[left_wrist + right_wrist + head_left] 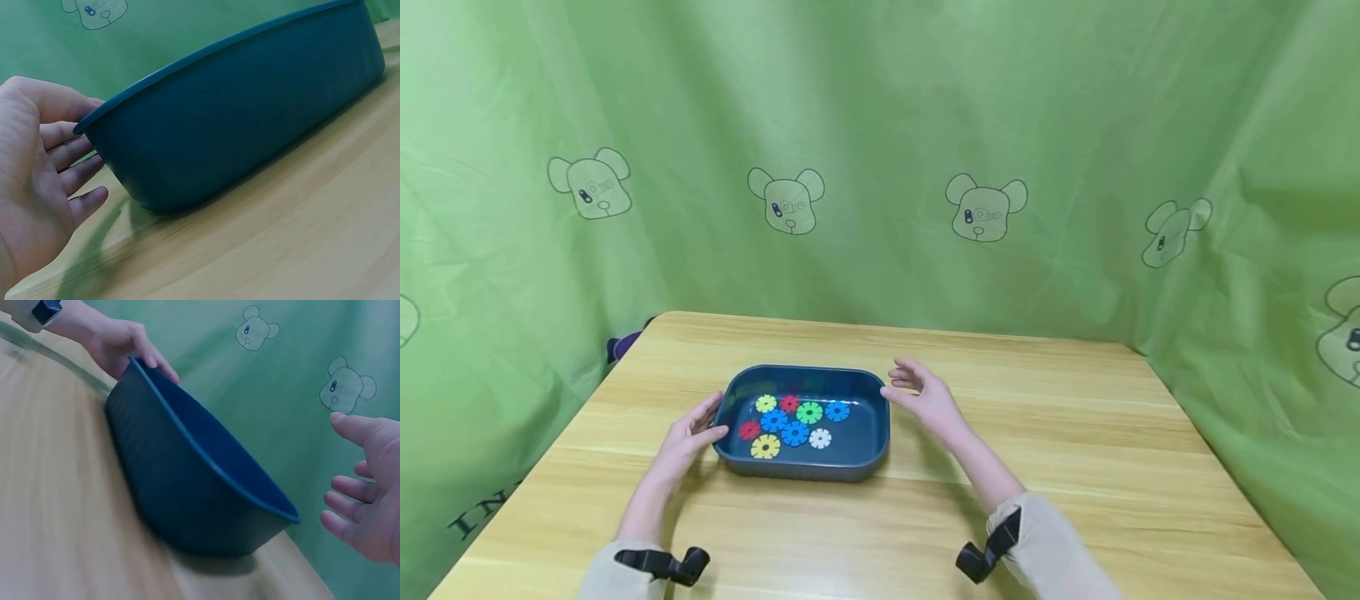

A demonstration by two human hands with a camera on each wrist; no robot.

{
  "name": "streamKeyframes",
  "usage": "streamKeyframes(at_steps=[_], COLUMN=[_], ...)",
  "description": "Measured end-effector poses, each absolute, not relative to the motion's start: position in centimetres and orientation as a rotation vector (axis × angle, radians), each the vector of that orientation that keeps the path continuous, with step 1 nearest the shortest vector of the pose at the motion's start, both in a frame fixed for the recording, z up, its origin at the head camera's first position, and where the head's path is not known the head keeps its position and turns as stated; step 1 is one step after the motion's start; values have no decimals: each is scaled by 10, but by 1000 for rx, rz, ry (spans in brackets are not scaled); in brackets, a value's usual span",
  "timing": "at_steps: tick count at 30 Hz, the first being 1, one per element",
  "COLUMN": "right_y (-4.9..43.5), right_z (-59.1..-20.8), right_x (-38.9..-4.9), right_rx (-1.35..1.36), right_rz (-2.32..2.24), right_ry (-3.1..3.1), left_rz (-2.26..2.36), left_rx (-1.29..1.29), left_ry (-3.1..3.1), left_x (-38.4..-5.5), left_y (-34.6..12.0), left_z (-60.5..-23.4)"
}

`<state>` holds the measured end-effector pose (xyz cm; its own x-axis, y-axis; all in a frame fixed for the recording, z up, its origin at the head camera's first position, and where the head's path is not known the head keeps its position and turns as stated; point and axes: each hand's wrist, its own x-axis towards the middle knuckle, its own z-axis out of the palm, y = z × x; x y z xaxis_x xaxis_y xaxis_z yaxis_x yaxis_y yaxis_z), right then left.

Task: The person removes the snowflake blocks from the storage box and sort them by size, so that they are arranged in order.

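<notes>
A dark blue plastic basin (857, 473) stands on the wooden table, rounded at its corners. Several flat notched plastic discs (765, 447), in yellow, red, blue, green and white, lie on its floor, mostly toward the left. My left hand (688, 435) holds the basin's left end, thumb over the rim and the other fingers along the outer wall. In the left wrist view that hand (44, 150) shows its thumb lapping the rim. Beside the right end, my right hand (928, 402) is held with fingers loosely bent and nothing in them; the right wrist view shows this hand (372, 487) apart from the basin (181, 487).
A light wood table (1037, 417) extends around the basin. Behind and at both sides hangs a green curtain (880, 125) printed with bear heads. Something purple and black (622, 343) shows past the table's left back corner. Black straps (662, 565) circle both sleeves.
</notes>
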<state>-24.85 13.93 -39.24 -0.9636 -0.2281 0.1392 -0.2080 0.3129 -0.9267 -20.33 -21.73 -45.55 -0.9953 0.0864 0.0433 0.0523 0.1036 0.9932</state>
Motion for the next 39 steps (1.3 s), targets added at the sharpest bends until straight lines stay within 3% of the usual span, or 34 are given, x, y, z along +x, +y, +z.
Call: streamKeyframes(at_steps=[10, 20, 32, 39], right_y=[99, 59, 32, 24], right_z=[-385, -402, -430, -439], right_x=[-269, -277, -287, -290], right_rx=[-397, -309, 14, 6], right_rz=[-1776, -1740, -1752, -1582], right_ry=[2443, 2345, 2284, 2488], left_rz=[2092, 2112, 2136, 2129], left_rx=[148, 135, 135, 126], left_ry=[2317, 2308, 2291, 2299], left_x=[-204, -204, -206, -205], left_y=[-216, -214, -213, -215], left_z=[-461, -463, -466, -466])
